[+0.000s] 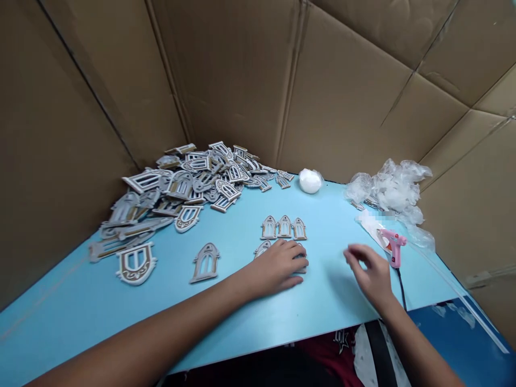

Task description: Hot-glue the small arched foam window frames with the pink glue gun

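Note:
My left hand (278, 269) lies palm down over a row of small arched window pieces, fingers stretched out and slightly bent. It covers most of that row; the top of one small arched window piece (263, 247) shows at its left. Just beyond stand three more in a line, the middle one a small arched window piece (284, 227). To the right, my right hand (370, 274) hovers over the table with fingers curled and thumb and forefinger tips close together. Whether anything is between those tips is hidden. A larger grey arched window piece (205, 263) lies left of my left hand.
A big heap of arched window pieces (201, 174) fills the back left. A white round bundle (310, 181) sits at the back. Crumpled clear plastic (393, 188) and a pink glue gun (394, 244) with a black cord lie at right. Cardboard walls (242, 70) enclose the blue table (242, 333).

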Demonstrator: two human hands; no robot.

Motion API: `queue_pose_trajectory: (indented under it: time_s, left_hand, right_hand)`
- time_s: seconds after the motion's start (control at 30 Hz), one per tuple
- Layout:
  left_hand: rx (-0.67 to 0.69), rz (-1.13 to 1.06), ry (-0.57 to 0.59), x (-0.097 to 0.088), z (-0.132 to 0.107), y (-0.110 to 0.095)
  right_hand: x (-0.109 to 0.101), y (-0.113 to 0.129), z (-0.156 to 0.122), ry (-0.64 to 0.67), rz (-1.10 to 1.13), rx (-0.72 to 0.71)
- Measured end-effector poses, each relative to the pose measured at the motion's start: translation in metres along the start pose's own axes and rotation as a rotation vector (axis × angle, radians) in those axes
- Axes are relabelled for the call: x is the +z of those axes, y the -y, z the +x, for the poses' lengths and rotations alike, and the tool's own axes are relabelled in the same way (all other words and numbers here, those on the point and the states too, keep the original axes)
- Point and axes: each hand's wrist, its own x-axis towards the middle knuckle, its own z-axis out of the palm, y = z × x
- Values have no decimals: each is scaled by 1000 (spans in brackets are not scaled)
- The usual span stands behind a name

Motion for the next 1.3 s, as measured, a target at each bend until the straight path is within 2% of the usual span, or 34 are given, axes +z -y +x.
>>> queue_pose_trajectory:
  time_s: [0.07, 0.2, 0.3, 0.37, 0.47, 0.57, 0.63, 0.73, 0.83, 0.93, 1.03, 1.07, 1.1, 1.17, 1.23, 1.3]
  left_hand:
    - [9, -3, -5, 1, -1, 2]
    - [27, -7, 3, 1, -3, 7]
    - [43, -5, 0, -2, -3, 10]
    - [55, 5, -9, -3, -3, 10]
    - [67, 36, -12, -5, -2, 11]
    - [81, 58, 1, -5, 0, 12]
    - [87, 60, 9, -6, 1, 12]
    - [89, 53, 19, -6, 2, 13]
    - [90, 57, 17, -3, 5, 14]
    - [80, 84, 0, 2, 9, 14]
    - [81, 111, 18, 4, 16, 14]
    - [91, 116, 32, 2, 19, 15]
    - [102, 116, 45, -1, 23, 18]
    - [110, 107, 34, -12, 33, 29]
    - [-15, 79, -14, -27, 44, 45]
    - [-147, 14, -47, -43, 57, 66]
  right_hand:
    - [25, -15, 47, -31, 24, 152]
    - [82, -49, 143, -21, -3, 210]
    - [117, -69, 195, 51, -44, 248]
    - [133, -78, 215, 123, -87, 260]
    - [147, -87, 224, 263, -152, 258]
    - [148, -95, 222, 367, -209, 251]
    - [145, -97, 217, 385, -231, 239]
    - [135, -90, 202, 352, -222, 205]
    - [113, -67, 170, 322, -166, 133]
    - [77, -35, 112, 377, -102, 40]
    - [32, -16, 40, 507, -40, -64]
    - [15, -15, 17, 533, -66, -19]
    - [-3, -17, -3, 529, -108, 85]
    - [-41, -28, -33, 422, -252, 395]
    - [-76, -47, -48, 300, -357, 544]
    - [-99, -70, -49, 164, -414, 656]
